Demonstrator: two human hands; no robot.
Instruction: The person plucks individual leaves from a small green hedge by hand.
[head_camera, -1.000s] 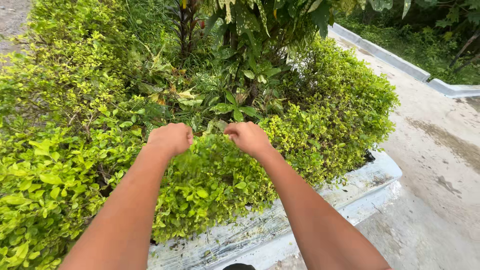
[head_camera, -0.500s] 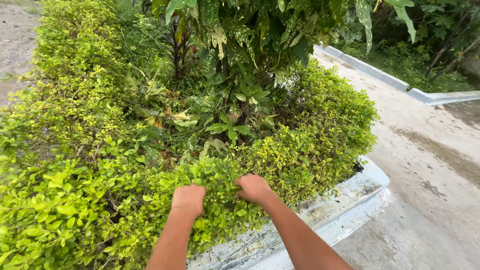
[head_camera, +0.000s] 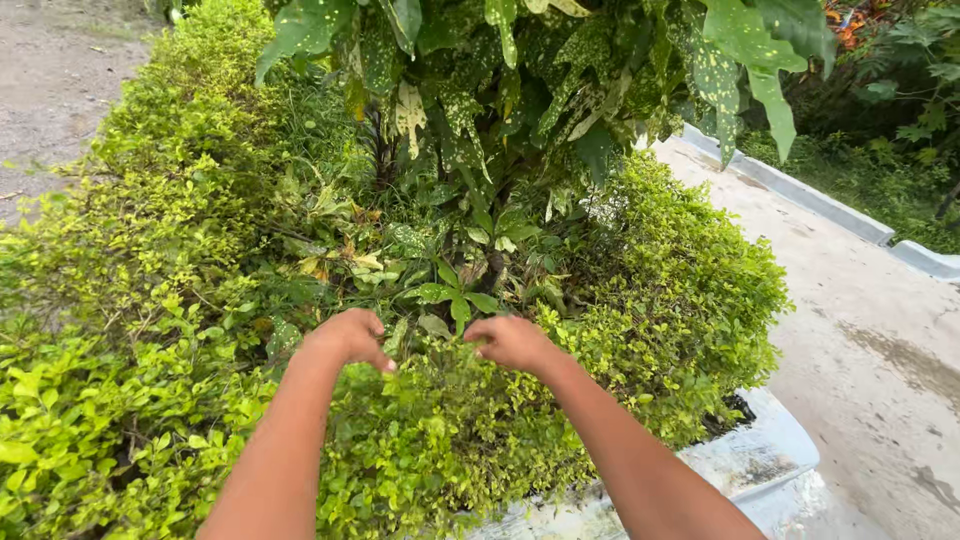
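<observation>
Head cam: both hands are sitting on top of the small-leaved hedge (head_camera: 470, 440), which is filling the near middle of the raised white planter (head_camera: 760, 460). Left hand (head_camera: 345, 338) is curled with fingers pressed together, right hand (head_camera: 512, 343) is pinching at the leaves. Spotted-leaf shrub (head_camera: 520, 70) is hanging over the far side.

Both bare forearms outstretched, left hand (head_camera: 347, 338) and right hand (head_camera: 512, 343) curled, knuckles up, close together.

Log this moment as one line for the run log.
left hand: curled over hedge | right hand: curled over hedge | kerb: beside hedge
</observation>
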